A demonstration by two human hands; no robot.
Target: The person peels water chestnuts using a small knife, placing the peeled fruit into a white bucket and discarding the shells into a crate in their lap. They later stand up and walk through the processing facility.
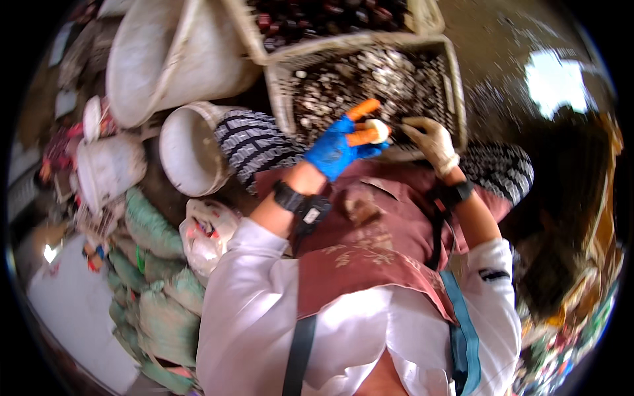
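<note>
Here, your left hand (337, 148), fingers pinching a white piece (378, 131), your right hand (432, 144) near it, cannot tell whether its fingers pinch anything, crate (458, 92) beyond.

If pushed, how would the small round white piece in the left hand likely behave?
The white piece would probably roll, given its rounded outline. It is likely light, being small beside the left hand. Firmness is hard to judge through the blur.

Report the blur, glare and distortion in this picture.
Head view: blur smears the pieces in the near basket; head view: glare burns out a white patch on the floor, upper right; head view: the round fisheye image leaves black corners.
</note>
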